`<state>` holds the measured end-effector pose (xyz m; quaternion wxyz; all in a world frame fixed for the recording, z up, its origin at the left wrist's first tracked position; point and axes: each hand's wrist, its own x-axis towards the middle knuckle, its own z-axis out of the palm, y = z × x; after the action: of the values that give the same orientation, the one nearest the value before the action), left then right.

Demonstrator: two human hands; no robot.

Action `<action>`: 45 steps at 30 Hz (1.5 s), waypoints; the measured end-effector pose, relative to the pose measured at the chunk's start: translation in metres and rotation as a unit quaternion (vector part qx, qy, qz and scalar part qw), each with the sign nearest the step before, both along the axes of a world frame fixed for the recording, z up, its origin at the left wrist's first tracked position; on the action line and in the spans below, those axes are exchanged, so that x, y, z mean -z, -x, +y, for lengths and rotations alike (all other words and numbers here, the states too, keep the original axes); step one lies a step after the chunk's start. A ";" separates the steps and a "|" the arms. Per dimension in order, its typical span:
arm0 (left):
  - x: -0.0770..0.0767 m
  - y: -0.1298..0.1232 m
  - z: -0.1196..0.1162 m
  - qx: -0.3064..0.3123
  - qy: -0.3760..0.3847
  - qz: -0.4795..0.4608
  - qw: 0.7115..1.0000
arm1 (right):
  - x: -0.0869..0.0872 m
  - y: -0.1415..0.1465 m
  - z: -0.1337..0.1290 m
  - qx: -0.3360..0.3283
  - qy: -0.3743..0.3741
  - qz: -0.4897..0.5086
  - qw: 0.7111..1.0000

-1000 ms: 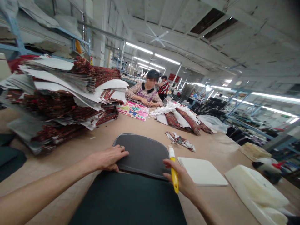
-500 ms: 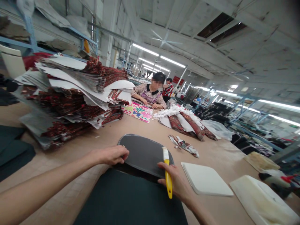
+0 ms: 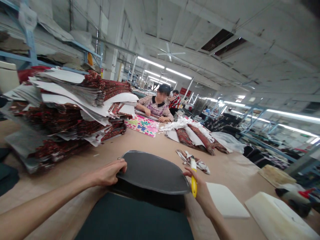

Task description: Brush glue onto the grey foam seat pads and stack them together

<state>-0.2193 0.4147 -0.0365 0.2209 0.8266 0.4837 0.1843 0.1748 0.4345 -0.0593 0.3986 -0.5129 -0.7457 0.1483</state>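
A dark grey panel with rounded corners and a pale rim is held tilted above a dark green sheet. At its left edge my left hand is closed, fingers gripping the rim. My right hand is at the panel's right end, with a paintbrush held in it, yellow handle downward and pale bristles up. Its fingertips are by the panel's edge; whether they also pinch it I cannot tell. Under the panel a black strip shows, partly hidden by shadow.
Left stands a tall stack of red-patterned and white pieces. White pads and a cut-off plastic container lie right. Beyond the panel are a crumpled scrap and rolled patterned pieces. A person works across the table.
My hands have moved apart along the panel, the right one going right with the brush. The panel's near edge now shows a wider dark gap over the green sheet. The view has shifted slightly.
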 end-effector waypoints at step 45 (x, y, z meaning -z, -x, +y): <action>-0.012 -0.004 -0.217 -0.183 0.113 -0.218 0.952 | -0.010 0.005 -0.217 0.139 0.149 0.178 0.963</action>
<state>-0.2158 0.1976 -0.0242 0.3757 0.6335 0.5843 0.3407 0.1697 0.2180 -0.0491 0.4608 -0.6301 -0.5539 0.2895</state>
